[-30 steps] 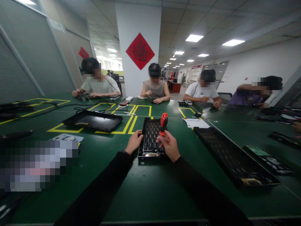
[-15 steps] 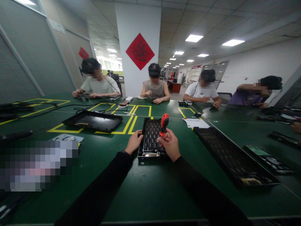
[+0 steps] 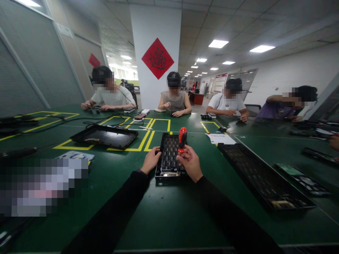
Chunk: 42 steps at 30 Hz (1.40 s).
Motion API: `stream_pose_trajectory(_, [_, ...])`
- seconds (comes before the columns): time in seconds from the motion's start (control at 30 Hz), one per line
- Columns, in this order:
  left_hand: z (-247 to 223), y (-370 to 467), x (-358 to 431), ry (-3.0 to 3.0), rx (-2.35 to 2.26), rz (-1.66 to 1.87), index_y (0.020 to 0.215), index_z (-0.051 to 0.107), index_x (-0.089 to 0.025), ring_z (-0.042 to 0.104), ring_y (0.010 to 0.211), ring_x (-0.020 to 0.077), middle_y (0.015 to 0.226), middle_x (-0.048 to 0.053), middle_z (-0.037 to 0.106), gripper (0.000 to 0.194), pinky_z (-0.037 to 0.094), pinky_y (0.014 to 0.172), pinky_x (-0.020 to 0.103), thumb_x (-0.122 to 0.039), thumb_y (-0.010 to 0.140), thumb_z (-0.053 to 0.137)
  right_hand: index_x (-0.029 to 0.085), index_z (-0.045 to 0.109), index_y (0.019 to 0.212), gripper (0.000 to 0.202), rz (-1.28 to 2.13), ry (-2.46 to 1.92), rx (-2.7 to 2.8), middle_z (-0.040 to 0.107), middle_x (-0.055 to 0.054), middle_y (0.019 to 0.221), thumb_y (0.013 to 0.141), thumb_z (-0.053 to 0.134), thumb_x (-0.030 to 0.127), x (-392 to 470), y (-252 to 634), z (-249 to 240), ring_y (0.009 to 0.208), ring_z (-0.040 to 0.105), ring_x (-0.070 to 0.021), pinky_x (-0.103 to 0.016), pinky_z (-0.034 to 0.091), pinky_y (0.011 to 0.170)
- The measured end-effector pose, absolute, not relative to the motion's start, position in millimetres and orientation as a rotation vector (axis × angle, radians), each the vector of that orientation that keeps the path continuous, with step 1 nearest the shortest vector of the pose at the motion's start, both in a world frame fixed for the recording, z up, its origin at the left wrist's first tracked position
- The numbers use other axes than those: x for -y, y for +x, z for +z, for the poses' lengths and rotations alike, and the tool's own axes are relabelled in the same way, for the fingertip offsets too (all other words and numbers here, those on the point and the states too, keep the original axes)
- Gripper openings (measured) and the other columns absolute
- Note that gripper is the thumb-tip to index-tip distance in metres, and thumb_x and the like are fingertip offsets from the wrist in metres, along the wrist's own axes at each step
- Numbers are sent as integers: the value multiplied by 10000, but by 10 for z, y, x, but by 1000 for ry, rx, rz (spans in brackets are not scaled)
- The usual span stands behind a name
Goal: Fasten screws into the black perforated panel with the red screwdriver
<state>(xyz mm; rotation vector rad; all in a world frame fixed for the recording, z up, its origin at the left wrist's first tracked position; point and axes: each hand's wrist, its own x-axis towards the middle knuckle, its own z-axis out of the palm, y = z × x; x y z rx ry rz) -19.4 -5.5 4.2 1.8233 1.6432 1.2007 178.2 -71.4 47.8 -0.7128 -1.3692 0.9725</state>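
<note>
In front of me a black rectangular plastic casing (image 3: pixel 169 155) lies on the green table, its inside covered with rows of small raised parts and a metallic piece at the near end. My left hand (image 3: pixel 151 160) grips the casing's left edge, thumb over the rim. Over the casing's right side, my right hand (image 3: pixel 191 163) pinches a screwdriver (image 3: pixel 182 139) with a red and black handle, nearly upright. Its handle sticks up above my fingers. The tip is hidden by the fingers, so I cannot tell whether it touches a screw.
A shallow black tray (image 3: pixel 106 137) lies at left, beyond a blurred-out object (image 3: pixel 39 187). On the right are a long black casing (image 3: pixel 262 176), a paper sheet (image 3: pixel 221 138) and a circuit-board part (image 3: pixel 302 180). Cables run at far left. Several people sit opposite.
The screwdriver's handle has shifted slightly left and turned a little in my right hand. My left hand and the casing have stayed in place.
</note>
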Motion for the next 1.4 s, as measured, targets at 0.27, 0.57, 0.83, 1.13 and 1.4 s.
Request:
stream_pose_trajectory(0.27, [38, -200, 47, 1827, -1646, 1208, 1105, 529, -190, 588, 929, 188, 1003, 68, 642, 335, 432, 845, 325, -272, 788, 461, 203, 438, 1196, 481, 993, -681, 1358, 591, -32, 825, 750, 581, 313, 704, 1776, 446, 719, 614, -163, -234, 498, 473])
stream_pose_trajectory(0.57, [33, -198, 55, 1818, -1624, 1212, 1102, 529, -190, 592, 921, 182, 1008, 66, 642, 331, 435, 842, 320, -280, 790, 460, 227, 435, 1182, 557, 970, -705, 1352, 551, -20, 888, 675, 657, 289, 720, 1773, 471, 691, 600, -136, -202, 491, 443])
stream_pose_trajectory(0.83, [33, -199, 46, 1822, -1650, 1193, 1109, 524, -186, 588, 932, 187, 1017, 68, 639, 336, 430, 850, 323, -275, 791, 458, 197, 467, 1158, 436, 975, -698, 1383, 548, -19, 816, 751, 587, 297, 739, 1778, 489, 698, 627, -160, -227, 509, 467])
stream_pose_trajectory(1.13, [14, -202, 39, 1861, -1668, 1189, 1104, 522, -185, 581, 942, 179, 1005, 56, 641, 328, 427, 851, 318, -261, 793, 447, 191, 486, 1107, 344, 988, -651, 1370, 584, -31, 811, 784, 545, 293, 753, 1782, 512, 649, 599, -136, -228, 502, 459])
stream_pose_trajectory(1.4, [74, -177, 87, 1882, -1606, 1253, 1087, 529, -172, 559, 950, 172, 1022, 59, 615, 308, 415, 859, 317, -239, 799, 442, 184, 478, 1110, 338, 976, -651, 1364, 578, -24, 794, 789, 537, 274, 767, 1779, 521, 621, 586, -125, -221, 494, 446])
